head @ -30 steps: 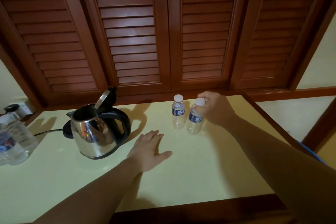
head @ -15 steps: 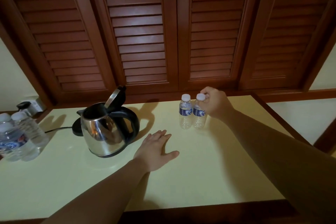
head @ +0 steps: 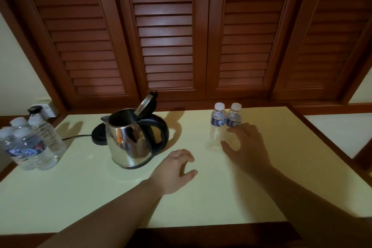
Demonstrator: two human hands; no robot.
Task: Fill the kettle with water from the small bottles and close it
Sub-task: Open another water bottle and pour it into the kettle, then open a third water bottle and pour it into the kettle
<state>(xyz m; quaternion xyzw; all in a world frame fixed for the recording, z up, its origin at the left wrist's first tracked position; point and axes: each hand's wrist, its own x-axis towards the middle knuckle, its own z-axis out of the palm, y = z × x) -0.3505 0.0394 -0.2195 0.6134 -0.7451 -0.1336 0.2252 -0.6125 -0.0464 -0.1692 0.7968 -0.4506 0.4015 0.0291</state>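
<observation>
Bottles (head: pixel 225 122) upright, just beyond right fingers (head: pixel 234 131)

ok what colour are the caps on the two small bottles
White, on both small bottles; the head view shows it, the only view.

A pale yellow bench (head: pixel 201 203) with a dark wooden edge is seen from above; behind it, dark brown louvred shutters (head: pixel 167 32) are ranged across the whole back of the view, all of them closed; a pack of larger water bottles (head: pixel 30 145), white-capped and clear, is stood at the left end of the bench; a black power cord (head: pixel 75 137) is laid across the bench beside the pack; a wall socket (head: pixel 46 109) with a black plug in it is set behind the pack at far left; cream wall is seen at both sides.
</observation>
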